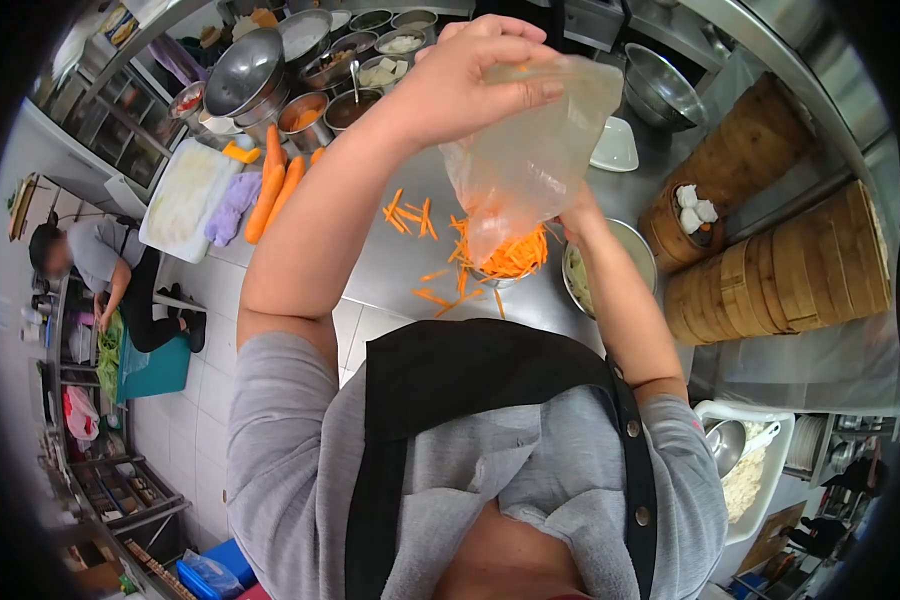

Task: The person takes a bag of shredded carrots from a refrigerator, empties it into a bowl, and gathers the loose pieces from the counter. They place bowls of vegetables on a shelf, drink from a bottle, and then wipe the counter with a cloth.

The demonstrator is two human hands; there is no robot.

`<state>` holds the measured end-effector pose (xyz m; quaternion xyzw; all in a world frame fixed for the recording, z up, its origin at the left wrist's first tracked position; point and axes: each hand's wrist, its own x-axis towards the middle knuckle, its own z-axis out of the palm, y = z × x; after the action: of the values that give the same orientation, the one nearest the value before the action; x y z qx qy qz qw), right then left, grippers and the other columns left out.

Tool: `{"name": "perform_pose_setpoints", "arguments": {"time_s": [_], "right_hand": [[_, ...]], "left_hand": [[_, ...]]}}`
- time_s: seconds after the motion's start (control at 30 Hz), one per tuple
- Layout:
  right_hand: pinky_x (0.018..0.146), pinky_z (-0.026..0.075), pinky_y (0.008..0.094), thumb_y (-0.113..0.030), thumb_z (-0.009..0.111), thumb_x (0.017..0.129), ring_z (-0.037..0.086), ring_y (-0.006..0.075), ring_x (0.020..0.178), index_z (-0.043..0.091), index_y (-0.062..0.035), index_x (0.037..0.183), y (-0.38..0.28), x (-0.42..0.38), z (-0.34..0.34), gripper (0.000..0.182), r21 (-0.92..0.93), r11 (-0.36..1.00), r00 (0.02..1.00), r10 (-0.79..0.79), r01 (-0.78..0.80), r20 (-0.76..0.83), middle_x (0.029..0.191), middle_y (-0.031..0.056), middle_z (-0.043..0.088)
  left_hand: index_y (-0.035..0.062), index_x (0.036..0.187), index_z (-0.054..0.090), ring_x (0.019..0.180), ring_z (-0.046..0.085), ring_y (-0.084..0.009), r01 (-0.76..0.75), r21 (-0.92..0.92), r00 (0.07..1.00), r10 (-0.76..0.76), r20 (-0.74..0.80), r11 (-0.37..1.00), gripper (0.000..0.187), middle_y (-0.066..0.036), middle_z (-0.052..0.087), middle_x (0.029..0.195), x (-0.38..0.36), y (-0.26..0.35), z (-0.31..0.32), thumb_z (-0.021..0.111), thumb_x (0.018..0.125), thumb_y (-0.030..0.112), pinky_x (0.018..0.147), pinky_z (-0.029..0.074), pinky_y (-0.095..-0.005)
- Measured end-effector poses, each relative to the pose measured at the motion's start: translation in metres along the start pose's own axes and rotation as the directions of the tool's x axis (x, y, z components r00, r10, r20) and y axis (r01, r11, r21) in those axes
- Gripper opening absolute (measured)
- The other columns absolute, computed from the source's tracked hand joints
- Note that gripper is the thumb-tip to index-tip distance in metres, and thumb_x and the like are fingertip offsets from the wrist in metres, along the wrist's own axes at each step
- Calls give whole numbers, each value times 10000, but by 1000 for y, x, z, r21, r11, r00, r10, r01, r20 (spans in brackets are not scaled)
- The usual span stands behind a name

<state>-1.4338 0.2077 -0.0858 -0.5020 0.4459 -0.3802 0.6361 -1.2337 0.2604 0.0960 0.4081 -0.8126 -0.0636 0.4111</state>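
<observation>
My left hand (475, 65) pinches the top of the clear plastic bag (530, 140); my right hand (577, 212) grips its lower edge. Carrot shreds (515, 255) spill into a small bowl (498, 278) mid-counter (390, 265). I'd keep the mouth low over the bowl; strips already lie scattered beside it.

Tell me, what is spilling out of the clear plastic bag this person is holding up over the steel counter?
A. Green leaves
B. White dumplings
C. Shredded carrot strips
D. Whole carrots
C: the plastic bag, gripped at the top by the left hand, hangs mouth-down over a heap of orange carrot strips, with more scattered on the counter.
</observation>
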Motion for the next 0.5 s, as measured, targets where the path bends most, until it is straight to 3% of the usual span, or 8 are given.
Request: {"name": "perform_pose_setpoints", "arguments": {"time_s": [0.13, 0.23, 0.33, 0.37, 0.43, 0.47, 0.5], "right_hand": [[457, 431, 214, -167, 567, 902, 534, 73, 569, 619, -94, 1076, -4, 3, -1, 196, 58, 992, 991, 112, -108, -67, 779, -8, 636], [531, 508, 251, -191, 598, 900, 613, 129, 684, 596, -71, 1102, -3, 2, -4, 235, 178, 983, 998, 60, -56, -20, 896, 42, 646], [615, 548, 305, -190, 620, 886, 643, 195, 820, 565, -42, 1143, -5, -1, -8, 301, 293, 955, 996, 15, -40, 87, 1014, 89, 627], [635, 549, 316, -187, 623, 881, 641, 194, 820, 572, -46, 1126, -6, -2, -8, 288, 324, 945, 992, 2, -43, 127, 1001, 84, 625], [676, 552, 338, -181, 629, 869, 638, 194, 821, 587, -53, 1093, -8, -4, -7, 261, 386, 921, 979, -27, -54, 202, 975, 75, 621], [705, 547, 343, -178, 628, 869, 633, 196, 844, 585, -52, 1104, -5, -1, -6, 270, 340, 940, 984, -59, -1, 166, 990, 75, 620], [735, 541, 349, -174, 626, 869, 628, 197, 867, 583, -50, 1114, -2, 3, -4, 278, 291, 955, 987, -93, 51, 131, 1005, 75, 618]], "left_hand": [[133, 1139, 673, 1050, 548, -138, -7, -328, 999, 23, 46, 945, 288, -29, 551, 1201, 14, 10, 1, 674, 857, 191, 890, 453, -269], [161, 1144, 682, 1009, 531, -126, -80, -447, 988, 131, 85, 891, 320, -4, 557, 1072, 20, 17, 4, 645, 837, 79, 864, 448, -249], [190, 1136, 692, 922, 502, -120, -235, -287, 955, 276, 109, 929, 425, 4, 514, 948, 21, 30, 7, 616, 768, -7, 808, 443, -245], [212, 1135, 694, 851, 467, -142, -325, -210, 935, 347, 76, 922, 526, 1, 465, 882, 24, 27, 13, 589, 691, -50, 764, 423, -261], [230, 1118, 703, 848, 477, -163, -417, 61, 906, 410, 102, 907, 511, -3, 489, 889, 25, 38, 9, 613, 683, -23, 764, 410, -285], [239, 1110, 707, 847, 483, -174, -455, 195, 890, 439, 122, 869, 504, -4, 501, 893, 27, 44, 6, 625, 679, -10, 765, 404, -297], [218, 1103, 702, 860, 469, -198, -483, 212, 875, 460, 150, 850, 438, -23, 493, 897, 30, 44, 3, 660, 692, 75, 776, 391, -335]]}}
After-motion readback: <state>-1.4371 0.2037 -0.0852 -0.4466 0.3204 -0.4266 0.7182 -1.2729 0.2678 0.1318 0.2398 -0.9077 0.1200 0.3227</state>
